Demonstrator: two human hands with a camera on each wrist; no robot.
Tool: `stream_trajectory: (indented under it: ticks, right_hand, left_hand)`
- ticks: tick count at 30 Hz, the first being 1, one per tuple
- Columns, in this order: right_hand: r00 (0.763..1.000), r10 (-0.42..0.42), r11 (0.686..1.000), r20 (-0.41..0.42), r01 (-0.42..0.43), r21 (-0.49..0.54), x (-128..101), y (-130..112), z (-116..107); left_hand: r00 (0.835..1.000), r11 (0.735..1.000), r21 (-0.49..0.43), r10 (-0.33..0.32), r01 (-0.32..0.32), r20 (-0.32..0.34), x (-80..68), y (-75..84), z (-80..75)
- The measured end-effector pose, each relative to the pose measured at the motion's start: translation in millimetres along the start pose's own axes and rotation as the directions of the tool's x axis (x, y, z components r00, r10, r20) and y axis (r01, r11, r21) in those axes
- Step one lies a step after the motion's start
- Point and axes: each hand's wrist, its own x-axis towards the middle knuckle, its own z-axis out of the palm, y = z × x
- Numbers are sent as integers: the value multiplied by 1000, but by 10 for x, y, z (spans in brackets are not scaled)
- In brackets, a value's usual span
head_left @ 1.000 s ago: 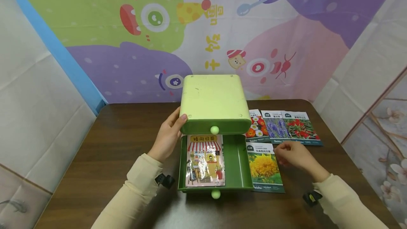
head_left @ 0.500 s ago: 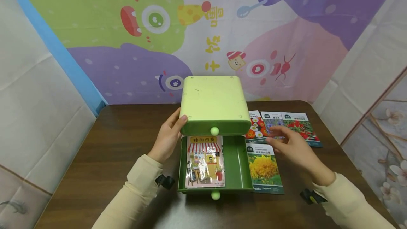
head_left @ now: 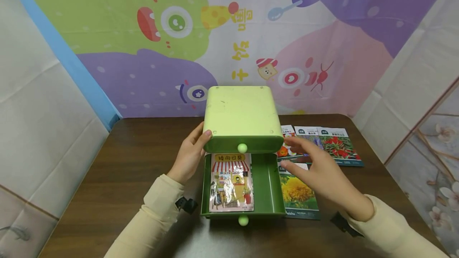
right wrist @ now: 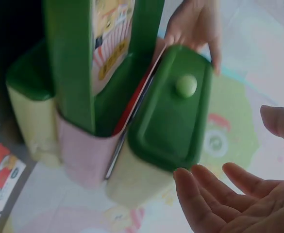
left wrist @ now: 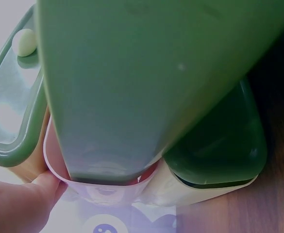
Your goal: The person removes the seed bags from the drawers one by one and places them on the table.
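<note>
Drawer (head_left: 267, 182), the lower one of a small green organiser, stands pulled out toward the person, between the two hands and nearest to them, with its pale round knob (head_left: 243, 220) at the front edge. A packet printed with a striped shopfront (head_left: 231, 182) lies flat inside it, on the side toward the left hand, leaving bare green floor on the side toward the right hand, so there seems to be room for another packet. The right hand (head_left: 317, 172) hovers with fingers spread and relaxed, holding nothing, just beside the drawer's far corner and over a sunflower seed packet (head_left: 299, 198) that lies flat on the table touching the drawer's outer wall; in the right wrist view the same open palm (right wrist: 239, 194) faces the closed upper drawer front (right wrist: 173, 111). Just beyond the drawer, the left hand (head_left: 188, 152) rests flat against the side of the light green cabinet (head_left: 240, 112), fingers straight and thumb up at its corner, which looks like a bracing hold to keep the light box from sliding while a drawer moves. Beyond the right hand, three more flower seed packets (head_left: 333, 142) lie face up in a row on the dark wooden table (head_left: 136, 158), within easy reach. Farthest off hangs a cartoon monster backdrop (head_left: 172, 23).
</note>
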Motion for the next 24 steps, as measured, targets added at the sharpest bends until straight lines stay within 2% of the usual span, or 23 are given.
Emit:
stream_trajectory:
  ticks: [4, 8, 12, 16, 20, 24]
  right_hand:
    - [997, -77, 995, 10, 77, -60, -5, -100, 102]
    - [984, -174, 977, 29, 177, -119, 26, -166, 229]
    - [963, -251, 951, 100, 265, -162, 77, -191, 379]
    - [937, -271, 926, 220, 316, -207, 127, -165, 537]
    - [908, -255, 912, 334, 341, -231, 163, -113, 671]
    - [890, -242, 889, 386, 363, -279, 201, -59, 790]
  left_hand:
    - [1000, 1000, -4, 5, -5, 3, 1, -1, 0]
    - [1000, 1000, -7, 11, -11, 6, 2, -2, 0]
    - [1000, 1000, -7, 14, -14, 9, 2, -4, -2]
    - [1000, 1000, -4, 15, -15, 8, 4, -7, -4]
    - [1000, 1000, -4, 11, -11, 7, 3, -6, -5]
    - [1000, 1000, -4, 12, -12, 4, -1, -2, -4]
